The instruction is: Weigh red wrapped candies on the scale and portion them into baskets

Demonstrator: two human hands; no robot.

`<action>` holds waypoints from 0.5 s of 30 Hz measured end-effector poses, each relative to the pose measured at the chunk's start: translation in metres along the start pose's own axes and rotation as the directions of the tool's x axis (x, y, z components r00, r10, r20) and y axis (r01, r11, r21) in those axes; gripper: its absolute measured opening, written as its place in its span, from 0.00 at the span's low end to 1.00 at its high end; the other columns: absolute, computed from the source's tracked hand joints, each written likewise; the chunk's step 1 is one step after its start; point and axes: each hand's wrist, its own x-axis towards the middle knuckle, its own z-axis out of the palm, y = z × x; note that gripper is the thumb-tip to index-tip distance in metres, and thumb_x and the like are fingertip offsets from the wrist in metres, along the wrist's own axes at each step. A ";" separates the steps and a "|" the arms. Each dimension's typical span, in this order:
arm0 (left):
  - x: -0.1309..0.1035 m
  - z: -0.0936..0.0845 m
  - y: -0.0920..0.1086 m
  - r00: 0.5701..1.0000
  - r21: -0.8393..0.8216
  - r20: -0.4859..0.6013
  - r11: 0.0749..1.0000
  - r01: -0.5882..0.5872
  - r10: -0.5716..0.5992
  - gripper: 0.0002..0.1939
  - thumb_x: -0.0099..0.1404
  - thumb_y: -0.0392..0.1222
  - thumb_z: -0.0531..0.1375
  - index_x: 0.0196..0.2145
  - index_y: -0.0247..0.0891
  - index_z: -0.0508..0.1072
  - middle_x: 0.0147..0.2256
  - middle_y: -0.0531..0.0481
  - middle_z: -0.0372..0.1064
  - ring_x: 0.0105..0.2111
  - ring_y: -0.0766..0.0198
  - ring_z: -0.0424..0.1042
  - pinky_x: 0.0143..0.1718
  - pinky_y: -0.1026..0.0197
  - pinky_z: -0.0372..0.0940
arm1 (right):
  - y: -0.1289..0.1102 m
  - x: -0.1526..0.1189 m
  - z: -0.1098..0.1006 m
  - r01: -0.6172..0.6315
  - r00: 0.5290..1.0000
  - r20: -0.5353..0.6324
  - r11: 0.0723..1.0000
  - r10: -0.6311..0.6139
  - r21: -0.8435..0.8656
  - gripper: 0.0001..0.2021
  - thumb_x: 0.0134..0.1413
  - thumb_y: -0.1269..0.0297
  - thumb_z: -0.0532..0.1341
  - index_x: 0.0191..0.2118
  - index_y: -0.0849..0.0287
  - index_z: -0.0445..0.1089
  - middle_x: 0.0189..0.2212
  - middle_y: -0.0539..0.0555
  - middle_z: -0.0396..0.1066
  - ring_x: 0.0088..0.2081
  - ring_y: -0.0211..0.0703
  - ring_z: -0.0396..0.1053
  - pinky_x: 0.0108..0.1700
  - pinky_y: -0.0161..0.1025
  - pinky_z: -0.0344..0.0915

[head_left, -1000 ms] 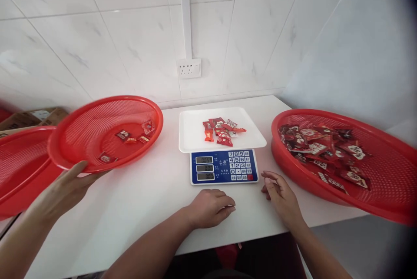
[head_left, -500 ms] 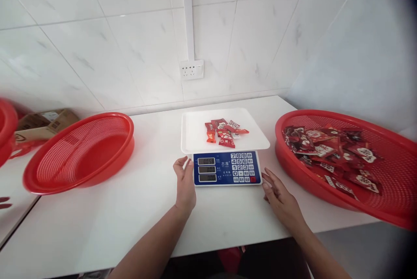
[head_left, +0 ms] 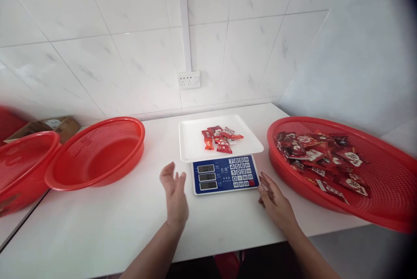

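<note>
A blue and white scale stands on the white table, its keypad and displays facing me. On its white tray lie several small red packets. My left hand is raised a little left of the scale, fingers apart and holding nothing. At the scale's right edge is my right hand, fingers loosely curled apart, with nothing seen in it. Many red packets fill part of a large red basket on the right.
A red basket with nothing in it stands on the left. Beside it, at the far left, is another red basket, with a cardboard box behind. The tiled wall has a socket.
My left hand has moved left, away from the scale's edge. The view has shifted slightly. At the far left a red basket has come further in, and another person's fingertips are gone from sight.
</note>
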 end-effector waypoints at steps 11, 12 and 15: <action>0.116 -0.102 0.072 0.972 0.982 0.170 0.112 -0.152 -0.163 0.28 0.67 0.57 0.44 0.55 0.36 0.63 0.49 0.34 0.70 0.50 0.40 0.68 0.45 0.43 0.63 | 0.007 0.001 -0.001 0.042 0.999 0.025 0.997 -0.043 0.058 0.33 0.52 0.45 0.55 0.62 0.54 0.58 0.51 0.58 0.71 0.32 0.41 0.73 0.35 0.40 0.71; 0.114 -0.099 0.071 0.963 0.978 0.190 0.123 -0.169 -0.193 0.28 0.67 0.58 0.44 0.55 0.37 0.62 0.49 0.35 0.69 0.48 0.42 0.69 0.43 0.46 0.64 | 0.008 0.002 0.000 0.034 0.999 0.029 0.997 -0.036 0.065 0.33 0.52 0.45 0.55 0.62 0.53 0.58 0.51 0.58 0.71 0.32 0.41 0.73 0.36 0.40 0.71; 0.099 -0.079 0.064 0.939 0.946 0.293 0.196 -0.258 -0.180 0.27 0.68 0.57 0.44 0.55 0.39 0.62 0.50 0.38 0.69 0.47 0.46 0.70 0.42 0.51 0.65 | 0.008 0.002 0.000 -0.005 0.999 0.053 0.998 0.002 0.070 0.34 0.51 0.44 0.55 0.62 0.54 0.57 0.52 0.58 0.71 0.30 0.41 0.73 0.37 0.41 0.71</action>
